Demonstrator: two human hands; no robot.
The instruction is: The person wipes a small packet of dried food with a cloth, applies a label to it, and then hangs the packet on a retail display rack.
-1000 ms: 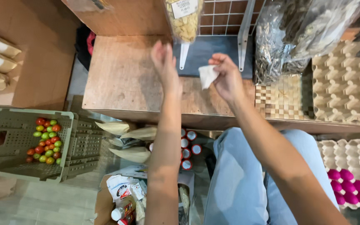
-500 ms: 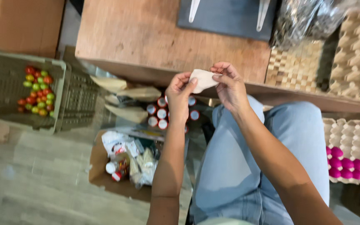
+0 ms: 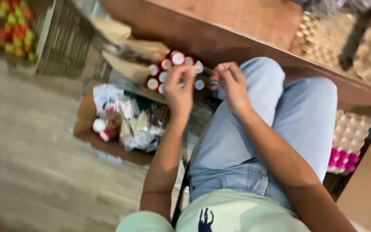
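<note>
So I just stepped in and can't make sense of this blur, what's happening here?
A seated person in light blue jeans has both hands raised over their lap, beside a wooden table edge. The left hand and right hand are close together, fingers pinched; whether they hold anything is too blurred to tell. Below them sit red-rimmed round lids and a cardboard box of packets on the floor.

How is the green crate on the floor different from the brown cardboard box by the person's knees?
The crate has slotted plastic walls; the box has solid cardboard walls. The crate holds small round red, yellow and green things; the box holds crumpled packets and wrappers. The crate sits at the far top left; the box lies just below the left hand. Both are open-topped and stand on the floor.
</note>
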